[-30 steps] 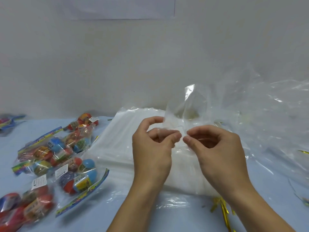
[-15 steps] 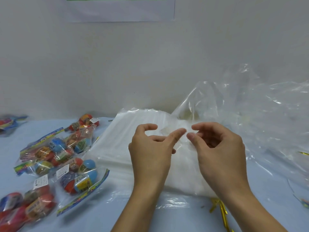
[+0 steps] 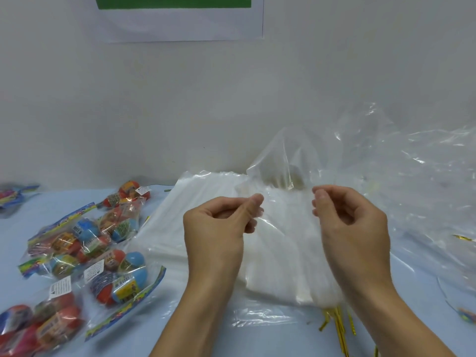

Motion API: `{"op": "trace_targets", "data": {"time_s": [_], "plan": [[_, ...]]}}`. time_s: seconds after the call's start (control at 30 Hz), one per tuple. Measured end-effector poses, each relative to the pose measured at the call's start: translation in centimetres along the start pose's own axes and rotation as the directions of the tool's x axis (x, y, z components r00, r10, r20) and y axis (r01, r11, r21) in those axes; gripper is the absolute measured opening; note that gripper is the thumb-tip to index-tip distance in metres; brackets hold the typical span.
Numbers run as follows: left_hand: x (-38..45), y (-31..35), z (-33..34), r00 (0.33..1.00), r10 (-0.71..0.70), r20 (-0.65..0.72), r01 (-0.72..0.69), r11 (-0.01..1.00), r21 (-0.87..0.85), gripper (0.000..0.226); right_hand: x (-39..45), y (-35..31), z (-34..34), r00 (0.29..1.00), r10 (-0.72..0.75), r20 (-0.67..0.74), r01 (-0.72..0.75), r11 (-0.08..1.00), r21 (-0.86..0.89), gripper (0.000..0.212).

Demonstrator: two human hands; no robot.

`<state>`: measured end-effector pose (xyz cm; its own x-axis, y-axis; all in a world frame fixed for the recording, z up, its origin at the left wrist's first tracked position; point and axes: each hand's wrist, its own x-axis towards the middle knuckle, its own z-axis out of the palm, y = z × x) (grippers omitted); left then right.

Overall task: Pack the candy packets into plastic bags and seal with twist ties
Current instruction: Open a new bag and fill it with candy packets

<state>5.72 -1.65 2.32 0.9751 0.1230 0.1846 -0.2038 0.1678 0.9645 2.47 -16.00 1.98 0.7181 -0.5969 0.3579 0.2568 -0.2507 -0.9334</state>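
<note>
- Left hand (image 3: 219, 235): raised over the middle of the table, thumb and forefinger pinched together on the near-left edge of a clear plastic bag (image 3: 288, 191); remaining fingers curled under.
- Right hand (image 3: 353, 228): level with the left and set apart from it, thumb and fingers curled in at the bag's right edge; film appears nipped between thumb and forefinger, though the contact itself is hard to make out.
- Clear plastic bag: single sheet-thin bag, lifted between the two hands, its mouth spread, upper part standing up behind the fingers.
- Stack of plastic bags (image 3: 195, 228): flat, whitish pile lying on the table directly beneath both hands.
- Twist ties (image 3: 337, 323): gold, a loose bunch on the table at the near edge of the stack, beside the right wrist.
- Candy packets (image 3: 85, 251): several clear packets of coloured egg-shaped sweets, heaped on the table to the left, just beside the stack.
- Crumpled clear plastic (image 3: 422, 181): large loose mass, right side, reaching up the wall.
- Table (image 3: 31, 217): pale blue surface.
- Wall (image 3: 154, 112): plain, off-white, with a sheet of paper (image 3: 180, 24) fixed near the top, green-printed.
</note>
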Motion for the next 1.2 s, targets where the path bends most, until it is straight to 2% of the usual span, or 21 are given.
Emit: {"op": "trace_targets", "data": {"time_s": [0.07, 0.1, 0.17, 0.23, 0.27, 0.37, 0.4, 0.5, 0.6, 0.67, 0.77, 0.83, 0.93, 1.0, 1.03, 1.1, 1.17, 1.2], "plan": [[0.1, 0.3, 0.3, 0.999, -0.040, 0.033, 0.043, 0.995, -0.092, 0.016, 0.4, 0.3, -0.4, 0.998, 0.053, -0.041, -0.053, 0.998, -0.019, 0.013], [0.1, 0.6, 0.4, 0.993, -0.094, 0.069, 0.106, 0.975, -0.193, 0.017, 0.5, 0.4, -0.6, 0.995, 0.076, -0.058, -0.077, 0.997, -0.023, 0.013], [0.1, 1.3, 0.3, 0.961, -0.198, 0.192, 0.265, 0.853, -0.450, 0.012, 0.6, 0.5, -0.7, 0.991, 0.113, -0.072, -0.116, 0.993, -0.035, 0.013], [0.0, 2.2, -0.3, 0.930, -0.196, 0.310, 0.351, 0.717, -0.602, 0.009, 0.9, 0.6, -0.9, 0.984, 0.171, -0.058, -0.174, 0.984, -0.036, 0.011], [0.0, 2.4, -0.7, 0.922, -0.171, 0.348, 0.368, 0.667, -0.648, 0.009, 1.0, 0.6, -1.0, 0.976, 0.217, -0.031, -0.218, 0.976, -0.023, 0.017], [0.1, 3.0, -1.9, 0.912, -0.109, 0.396, 0.392, 0.517, -0.761, 0.007, 1.3, 0.2, -1.2, 0.911, 0.392, 0.127, -0.404, 0.910, 0.092, 0.052], [0.2, 3.1, -2.2, 0.912, -0.103, 0.397, 0.397, 0.467, -0.790, 0.013, 1.2, 0.0, -1.1, 0.879, 0.435, 0.195, -0.463, 0.876, 0.135, 0.058], [0.3, 3.3, -2.7, 0.917, -0.134, 0.377, 0.400, 0.346, -0.849, 0.038, 1.1, -0.7, -1.2, 0.762, 0.491, 0.422, -0.620, 0.742, 0.257, 0.046], [0.3, 3.4, -3.0, 0.904, -0.170, 0.392, 0.423, 0.222, -0.879, 0.051, 1.0, -1.2, -1.6, 0.626, 0.455, 0.633, -0.751, 0.571, 0.332, 0.041], [0.5, 3.2, -3.2, 0.911, -0.210, 0.355, 0.404, 0.276, -0.872, 0.044, 1.2, -1.3, -1.8, 0.607, 0.447, 0.657, -0.786, 0.461, 0.413, 0.047], [1.1, 2.8, -3.5, 0.926, -0.270, 0.264, 0.355, 0.385, -0.852, 0.029, 2.1, -0.9, -2.3, 0.650, 0.472, 0.596, -0.758, 0.344, 0.554, 0.041], [1.4, 2.4, -3.6, 0.926, -0.305, 0.223, 0.344, 0.439, -0.830, 0.038, 2.7, -0.6, -3.0, 0.664, 0.496, 0.560, -0.740, 0.324, 0.589, 0.041], [1.7, 1.9, -3.9, 0.917, -0.331, 0.224, 0.350, 0.395, -0.850, 0.055, 3.4, -0.3, -3.6, 0.676, 0.508, 0.533, -0.725, 0.333, 0.602, 0.027], [2.0, 1.7, -3.7, 0.907, -0.381, 0.178, 0.354, 0.463, -0.813, 0.060, 3.6, -0.3, -3.6, 0.720, 0.517, 0.463, -0.669, 0.339, 0.661, 0.017], [2.1, 1.5, -3.6, 0.903, -0.417, 0.106, 0.337, 0.535, -0.775, 0.058, 3.7, -0.3, -3.5, 0.749, 0.521, 0.408, -0.624, 0.350, 0.699, 0.014], [2.3, 1.2, -3.2, 0.899, -0.421, -0.122, 0.234, 0.696, -0.679, 0.039, 3.9, -0.1, -3.5, 0.810, 0.521, 0.268, -0.503, 0.383, 0.775, 0.007], [2.3, 1.1, -2.9, 0.885, -0.288, -0.366, 0.091, 0.878, -0.471, 0.018, 4.2, 0.2, -3.7, 0.845, 0.520, 0.122, -0.385, 0.434, 0.814, 0.011], [2.2, 0.9, -2.7, 0.878, -0.185, -0.441, 0.022, 0.937, -0.349, 0.014, 4.3, 0.3, -3.9, 0.848, 0.527, 0.059, -0.344, 0.462, 0.817, 0.011]]}}
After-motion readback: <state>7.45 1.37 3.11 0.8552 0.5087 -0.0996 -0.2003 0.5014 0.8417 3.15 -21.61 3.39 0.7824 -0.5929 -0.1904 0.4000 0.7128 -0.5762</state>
